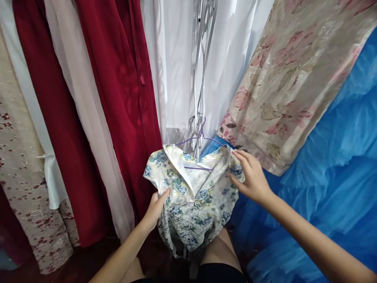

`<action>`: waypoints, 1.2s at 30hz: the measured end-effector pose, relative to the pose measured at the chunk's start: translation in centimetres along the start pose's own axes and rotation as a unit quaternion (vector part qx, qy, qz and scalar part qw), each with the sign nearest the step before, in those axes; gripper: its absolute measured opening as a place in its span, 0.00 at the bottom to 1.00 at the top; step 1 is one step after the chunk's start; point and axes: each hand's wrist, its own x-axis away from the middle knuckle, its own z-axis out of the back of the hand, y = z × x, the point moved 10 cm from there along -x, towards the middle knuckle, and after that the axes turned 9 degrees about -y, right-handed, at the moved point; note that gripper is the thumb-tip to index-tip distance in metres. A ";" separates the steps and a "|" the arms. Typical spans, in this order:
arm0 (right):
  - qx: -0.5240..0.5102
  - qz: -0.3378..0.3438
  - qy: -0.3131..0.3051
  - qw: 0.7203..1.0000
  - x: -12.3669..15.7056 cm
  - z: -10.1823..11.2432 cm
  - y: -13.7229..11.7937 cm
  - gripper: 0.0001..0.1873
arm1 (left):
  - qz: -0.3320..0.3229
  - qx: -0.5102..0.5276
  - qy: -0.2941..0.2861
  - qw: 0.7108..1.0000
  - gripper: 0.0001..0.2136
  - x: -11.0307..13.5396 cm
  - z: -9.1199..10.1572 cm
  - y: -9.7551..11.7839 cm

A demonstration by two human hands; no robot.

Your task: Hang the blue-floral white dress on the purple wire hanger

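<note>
A white blouse with a blue flower print (191, 196) hangs on a thin purple wire hanger (203, 137) in front of me, its collar open. My left hand (156, 208) grips the blouse's left side below the sleeve, thumb on the cloth. My right hand (250, 177) holds the right shoulder of the blouse, fingers curled over the fabric near the hanger's arm. The hanger's hook points up toward the hanging white cloth behind.
Garments hang all around: dark red dresses (118, 98), a pale pink sheer one (85, 118), white satin (176, 70), a beige floral fabric (288, 78) and blue tulle (338, 177) at the right. A spotted cream dress (26, 188) hangs at the left. My knees show below.
</note>
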 end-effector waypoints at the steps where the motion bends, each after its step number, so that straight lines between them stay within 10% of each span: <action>1: -0.040 -0.008 -0.015 0.999 0.5 -1.1 -0.9 0.25 | 0.001 0.002 0.011 1.000 0.17 0.3 0.1 0.0; 3: -0.132 -0.043 -0.117 0.983 1.7 -5.6 -2.7 0.12 | 0.010 0.013 0.030 0.999 0.16 1.0 0.0 -0.3; 7: -0.293 -0.127 -0.344 0.883 5.3 -16.2 -6.3 0.21 | 0.032 0.039 0.016 0.999 0.18 2.1 -1.3 -1.0; 13: -0.563 -0.243 -0.237 0.753 5.2 -21.9 -6.6 0.21 | 0.025 0.039 0.016 0.999 0.21 2.8 -1.5 -0.7; 16: -0.590 -0.291 -0.229 0.718 6.0 -22.9 -6.0 0.18 | 0.009 0.046 0.025 0.999 0.24 3.0 -1.2 0.0; 22: -0.564 -0.236 -0.123 0.782 4.3 -20.8 -6.2 0.14 | -0.005 0.074 0.038 0.996 0.27 3.4 -1.8 0.3; 29: -0.626 -0.325 -0.098 0.702 6.1 -20.9 -4.8 0.11 | -0.235 -0.160 0.189 0.940 0.27 6.0 1.2 1.7; 36: -0.737 -0.383 -0.215 0.514 9.2 -21.3 -8.7 0.09 | -0.191 -0.326 -0.111 0.919 0.12 2.9 -9.3 -3.8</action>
